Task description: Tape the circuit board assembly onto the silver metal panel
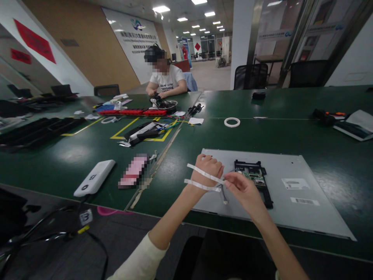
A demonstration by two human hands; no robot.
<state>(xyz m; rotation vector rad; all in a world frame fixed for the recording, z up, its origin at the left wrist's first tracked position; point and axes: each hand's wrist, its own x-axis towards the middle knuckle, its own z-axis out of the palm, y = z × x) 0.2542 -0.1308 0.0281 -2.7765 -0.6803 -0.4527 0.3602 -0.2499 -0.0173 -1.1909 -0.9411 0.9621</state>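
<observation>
My left hand [208, 171] is curled above a flat grey metal panel [279, 210], its back turned to me; what lies inside its fingers is hidden. Two narrow white tape strips [204, 174] run across the back of that hand and wrist. Thumb and fingers of my right hand [243, 190] are pinched at the right end of the upper strip. Below the hands hangs a short grey cable [224, 197] with a small plug. A black frame [266, 194] with a green circuit board [253, 177] sits on the panel, partly behind my right hand.
A roll of white tape [232, 122] lies beyond the panel. To the left are a pink phone [135, 171] and a white power bank [94, 178]. Across the green table [180, 155] a person [167, 77] handles black cables. A booklet [355, 124] rests far right.
</observation>
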